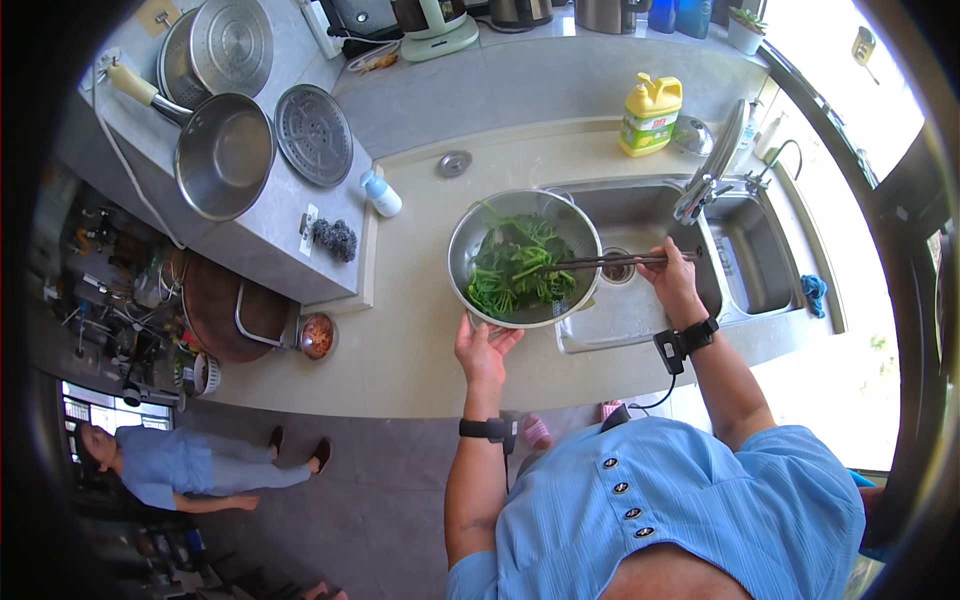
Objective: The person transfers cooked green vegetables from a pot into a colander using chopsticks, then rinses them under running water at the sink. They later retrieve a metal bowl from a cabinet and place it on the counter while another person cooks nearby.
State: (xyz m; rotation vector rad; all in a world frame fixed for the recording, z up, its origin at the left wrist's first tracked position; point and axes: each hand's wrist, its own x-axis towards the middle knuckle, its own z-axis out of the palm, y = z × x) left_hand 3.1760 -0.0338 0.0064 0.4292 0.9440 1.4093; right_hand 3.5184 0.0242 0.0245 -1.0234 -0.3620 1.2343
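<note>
A stainless steel colander (586,229) sits partly over the counter and partly over the left edge of the large sink basin. Cooked-looking leafy greens (517,262) lie in it. My left hand (484,356) grips the colander at its near rim, thumb and fingers spread along the edge. Between the fingers of my right hand (671,281) is a pair of dark chopsticks (600,262), held above the basin. Their tips reach into the greens.
The double sink (600,322) has a faucet (701,191) behind it. A yellow detergent jug (651,116) stands at the back. Left are a pump bottle (382,195), a hanging saucepan (225,157) and a bowl of reddish food (318,336). Another person (172,465) stands farther left.
</note>
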